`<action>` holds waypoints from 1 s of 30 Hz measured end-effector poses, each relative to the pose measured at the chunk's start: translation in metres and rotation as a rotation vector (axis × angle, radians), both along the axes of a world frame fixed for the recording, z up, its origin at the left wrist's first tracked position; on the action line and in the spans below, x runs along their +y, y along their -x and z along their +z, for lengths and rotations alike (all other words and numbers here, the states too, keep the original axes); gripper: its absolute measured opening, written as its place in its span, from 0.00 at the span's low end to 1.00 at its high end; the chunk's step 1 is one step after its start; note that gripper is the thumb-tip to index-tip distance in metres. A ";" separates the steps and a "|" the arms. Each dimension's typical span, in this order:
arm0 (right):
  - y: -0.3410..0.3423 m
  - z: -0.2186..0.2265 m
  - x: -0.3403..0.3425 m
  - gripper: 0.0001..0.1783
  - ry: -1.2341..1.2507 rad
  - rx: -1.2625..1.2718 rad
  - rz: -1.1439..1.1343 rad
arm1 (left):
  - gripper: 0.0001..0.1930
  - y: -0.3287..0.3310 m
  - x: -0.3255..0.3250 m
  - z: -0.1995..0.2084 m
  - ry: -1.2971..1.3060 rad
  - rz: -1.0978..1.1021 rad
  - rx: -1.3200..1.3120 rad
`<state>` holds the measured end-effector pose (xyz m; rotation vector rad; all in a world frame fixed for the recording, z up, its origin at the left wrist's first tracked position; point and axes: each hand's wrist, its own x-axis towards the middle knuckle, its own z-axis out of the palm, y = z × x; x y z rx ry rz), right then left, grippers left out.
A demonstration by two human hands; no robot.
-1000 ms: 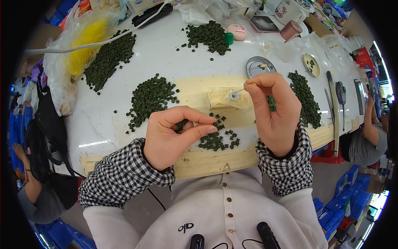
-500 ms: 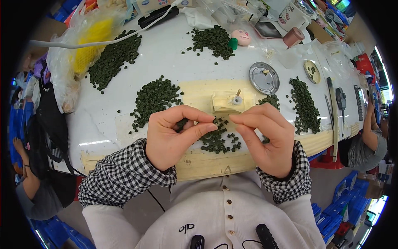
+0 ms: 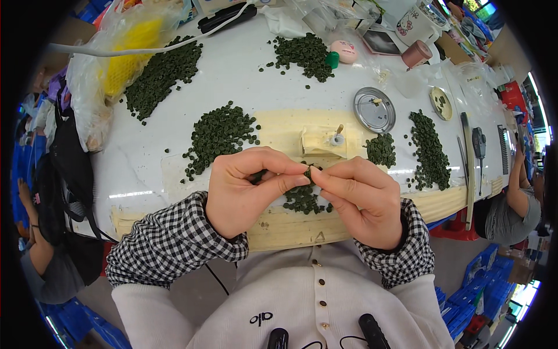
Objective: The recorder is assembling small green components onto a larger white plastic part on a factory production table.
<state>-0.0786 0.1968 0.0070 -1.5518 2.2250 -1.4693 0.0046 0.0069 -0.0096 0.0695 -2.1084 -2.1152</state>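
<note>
Over the front of the table, the fingertips of my left hand (image 3: 239, 189) and my right hand (image 3: 367, 200) meet in a pinch. Between them is a small dark green piece (image 3: 308, 173), mostly covered by the fingers. More dark green shows in the curl of my left hand; I cannot tell how many pieces are there. Just below the fingertips lies a loose heap of small dark green pieces (image 3: 303, 200). Beyond my hands stands a pale yellow block (image 3: 321, 144) with a small white fitting and a short brown peg on top.
Larger heaps of green pieces (image 3: 221, 135) lie left, behind and right. A round metal lid (image 3: 374, 109) and a small dish (image 3: 440, 103) sit at the right, near long tools (image 3: 479, 148). A white cable (image 3: 116, 52) crosses the back left, before plastic bags (image 3: 93, 110).
My right hand has moved left, and its fingertips now meet those of my left hand at the small green piece. My left hand has stayed nearly in place.
</note>
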 end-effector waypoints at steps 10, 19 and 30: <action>0.003 -0.004 0.002 0.20 0.032 0.052 0.052 | 0.07 0.000 0.000 0.001 -0.001 -0.029 0.031; 0.005 -0.005 0.003 0.20 0.041 0.093 0.060 | 0.07 0.000 0.000 0.002 0.009 -0.040 -0.001; 0.016 0.014 0.040 0.08 -0.204 0.176 -0.361 | 0.05 0.005 -0.002 0.010 0.100 -0.186 -0.322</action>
